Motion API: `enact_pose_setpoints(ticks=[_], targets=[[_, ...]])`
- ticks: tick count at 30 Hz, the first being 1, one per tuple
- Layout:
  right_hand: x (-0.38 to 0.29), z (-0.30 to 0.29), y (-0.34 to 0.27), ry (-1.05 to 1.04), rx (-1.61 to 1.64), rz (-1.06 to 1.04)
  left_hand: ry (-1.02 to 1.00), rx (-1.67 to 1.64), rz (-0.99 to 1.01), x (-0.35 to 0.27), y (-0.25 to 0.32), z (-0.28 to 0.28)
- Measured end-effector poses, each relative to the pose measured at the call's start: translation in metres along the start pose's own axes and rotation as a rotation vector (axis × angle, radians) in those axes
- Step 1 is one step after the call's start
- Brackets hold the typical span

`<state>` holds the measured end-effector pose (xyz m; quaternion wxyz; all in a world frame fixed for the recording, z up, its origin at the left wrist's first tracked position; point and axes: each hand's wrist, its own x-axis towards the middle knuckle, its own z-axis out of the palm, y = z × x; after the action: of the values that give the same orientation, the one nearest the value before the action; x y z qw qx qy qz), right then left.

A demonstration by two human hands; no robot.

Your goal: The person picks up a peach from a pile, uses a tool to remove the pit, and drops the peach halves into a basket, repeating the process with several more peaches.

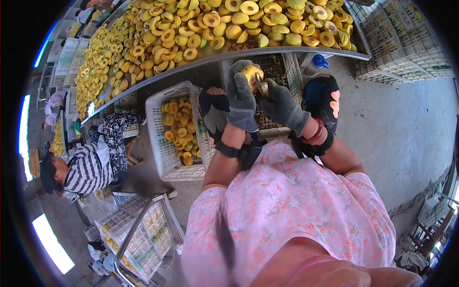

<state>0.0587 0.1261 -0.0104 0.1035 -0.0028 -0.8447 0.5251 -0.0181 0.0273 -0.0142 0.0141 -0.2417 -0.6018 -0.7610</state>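
Both my hands wear dark grey knit gloves and meet over a crate between my knees. My left hand [242,95] holds a halved yellow fruit [252,76] with its cut side turned towards the right. In my right hand [283,104] is a small metal tool [259,83], its tip at the fruit's cut face; its exact kind is hard to tell. Beneath them, the plastic crate [294,71] holds dark scraps and pit pieces. Many halved yellow fruits [211,19] cover the metal-rimmed table ahead. A white plastic crate [157,143] at my left holds hollowed fruit halves [181,122].
The table's metal edge [200,61] runs just beyond my hands. Stacked crates [398,43] stand at the right, near a blue-lidded bottle [319,62]. A co-worker in a striped top [89,168] sits at the left. Behind is a metal-framed cart [134,229] with crates.
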Motion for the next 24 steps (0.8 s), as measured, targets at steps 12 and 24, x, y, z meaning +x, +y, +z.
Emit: enact_pose_setpoints(ticks=[12, 24], targets=[[-0.004, 0.003, -0.018, 0.15, 0.141, -0.045, -0.07, 0.116, 0.222, 0.0, 0.02, 0.001], [-0.002, 0.006, -0.007, 0.081, -0.01, 0.029, -0.049, 0.274, 0.136, 0.002, 0.013, -0.007]])
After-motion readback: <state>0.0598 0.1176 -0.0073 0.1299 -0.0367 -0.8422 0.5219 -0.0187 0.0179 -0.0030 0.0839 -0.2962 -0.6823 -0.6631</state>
